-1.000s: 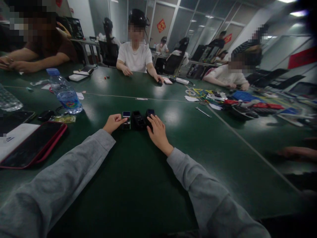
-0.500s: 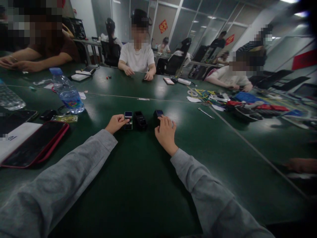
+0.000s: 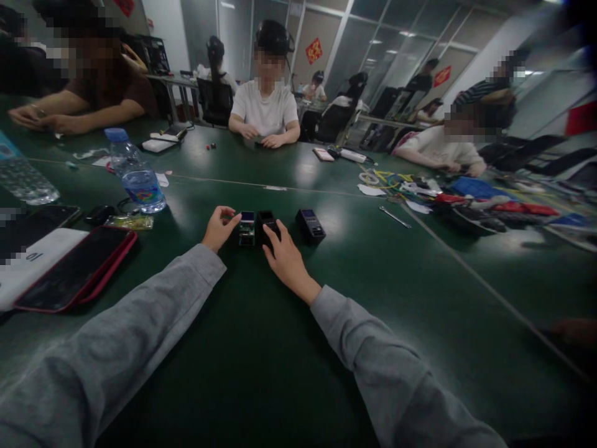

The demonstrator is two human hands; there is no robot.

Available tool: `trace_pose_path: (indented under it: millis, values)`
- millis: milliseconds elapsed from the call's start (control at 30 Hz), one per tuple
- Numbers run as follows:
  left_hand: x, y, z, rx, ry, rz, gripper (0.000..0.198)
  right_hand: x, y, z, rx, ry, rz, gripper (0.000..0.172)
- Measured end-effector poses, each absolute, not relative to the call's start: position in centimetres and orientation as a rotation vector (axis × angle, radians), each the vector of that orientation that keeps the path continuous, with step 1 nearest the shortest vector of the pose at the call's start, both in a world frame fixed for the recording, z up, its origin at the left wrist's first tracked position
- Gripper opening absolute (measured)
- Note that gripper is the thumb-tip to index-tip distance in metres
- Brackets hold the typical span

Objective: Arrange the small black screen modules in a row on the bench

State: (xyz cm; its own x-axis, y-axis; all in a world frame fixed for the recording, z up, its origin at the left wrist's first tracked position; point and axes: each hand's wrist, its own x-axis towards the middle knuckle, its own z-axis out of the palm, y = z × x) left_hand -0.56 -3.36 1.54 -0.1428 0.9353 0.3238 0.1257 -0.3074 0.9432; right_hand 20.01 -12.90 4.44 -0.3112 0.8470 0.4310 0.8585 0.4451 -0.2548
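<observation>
On the green table (image 3: 224,348) stand three small devices in a row. The leftmost is a bare circuit board with a small screen (image 3: 247,229). My left hand (image 3: 218,229) is beside it, fingers parted, the thumb tip at its left edge. In the middle is a black plastic housing (image 3: 267,217), partly covered by my right hand (image 3: 285,254). That hand's fingers are spread over the housing and seem to touch it, without a visible grip. To the right, apart from both hands, lies a black device with a screen (image 3: 311,225).
At left are a water bottle (image 3: 137,174), a phone in a red case (image 3: 77,267) and a white box (image 3: 41,255). A wrench (image 3: 394,217) lies right, near a pile of cables and tools (image 3: 471,199). Across the table sits a person in white (image 3: 264,109).
My right hand has left the rightmost device and moved left onto the middle housing. My left hand's fingers have opened and drawn slightly off the circuit board. The view has shifted slightly.
</observation>
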Motion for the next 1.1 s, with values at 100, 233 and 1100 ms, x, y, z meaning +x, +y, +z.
trace_pose_path:
  millis: [100, 233, 1100]
  values:
    - [-0.5, -3.3, 1.4, 1.467, 1.258, 1.39, 0.035, 20.2, -12.7, 4.3, -1.452, -2.182, -0.018, 0.048]
    - [-0.6, -3.4, 1.4, 1.459, 1.208, 1.319, 0.035, 20.6, -12.9, 4.4, -1.453, -2.162, -0.043, 0.046]
    - [-0.3, -3.8, 2.0, 1.434, 1.142, 1.293, 0.032, 21.4, -11.7, 3.3, -1.321, -1.819, 0.256, 0.049]
